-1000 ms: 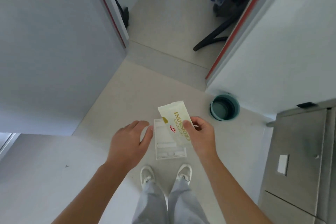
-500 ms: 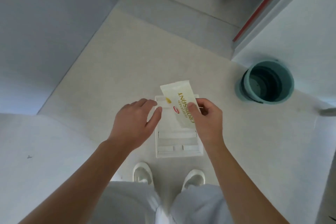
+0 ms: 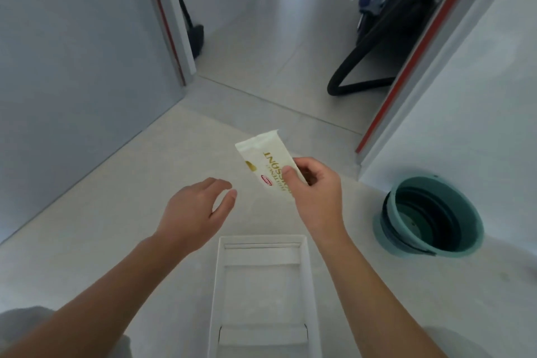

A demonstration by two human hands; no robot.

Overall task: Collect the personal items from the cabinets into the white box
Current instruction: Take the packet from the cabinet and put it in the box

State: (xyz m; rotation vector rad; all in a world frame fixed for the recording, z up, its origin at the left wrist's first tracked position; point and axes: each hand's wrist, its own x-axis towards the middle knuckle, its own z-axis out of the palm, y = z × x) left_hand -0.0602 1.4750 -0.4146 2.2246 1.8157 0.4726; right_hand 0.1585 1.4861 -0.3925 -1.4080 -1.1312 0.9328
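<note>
The white box [image 3: 215, 293] lies open on the pale floor right below me, with nothing visible inside. My right hand [image 3: 315, 192] pinches a cream croissant packet [image 3: 263, 158] with gold lettering, held in the air just beyond the box's far edge. My left hand [image 3: 197, 212] hovers to the left of the packet with fingers loosely spread, touching nothing. No cabinet interior shows in this view.
A teal collapsible bucket [image 3: 430, 218] stands on the floor to the right, against a white wall. A black hose [image 3: 348, 73] and a dark machine sit beyond the doorway. Grey panels with red edging [image 3: 162, 17] flank the passage.
I have dropped lower, so the box appears larger and nearer. Both hands now sit beyond the box's far edge, and my left hand has drawn away from the packet.
</note>
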